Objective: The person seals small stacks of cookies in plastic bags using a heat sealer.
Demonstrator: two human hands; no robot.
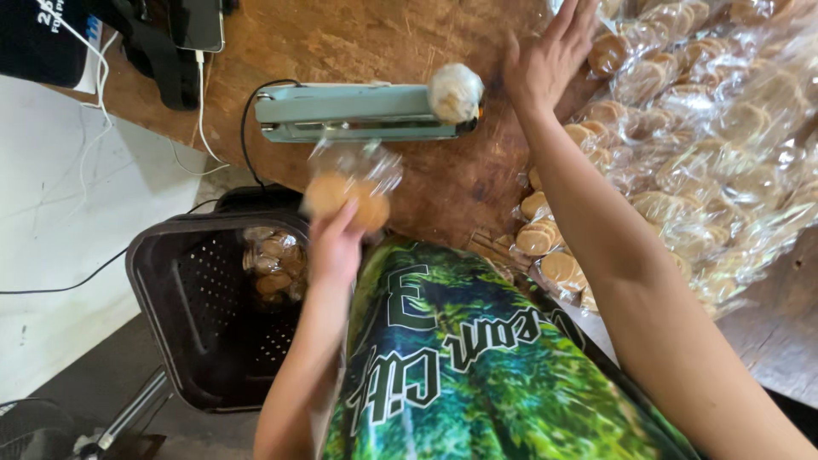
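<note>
crate (183, 294) near left: one sealed cookie bag (273, 264) in, rest of it bare | left hand (334, 243) closed on a clear bag of cookies (348, 192), held over table edge just near the sealer (358, 112) | right hand (550, 55) far, fingers spread, empty, over bag pile (707, 145) right | most bags not yet crated

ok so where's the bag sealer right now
In the head view the pale green bag sealer lies on the wooden table, upper middle, just beyond the left hand and its cookie bag.
</note>
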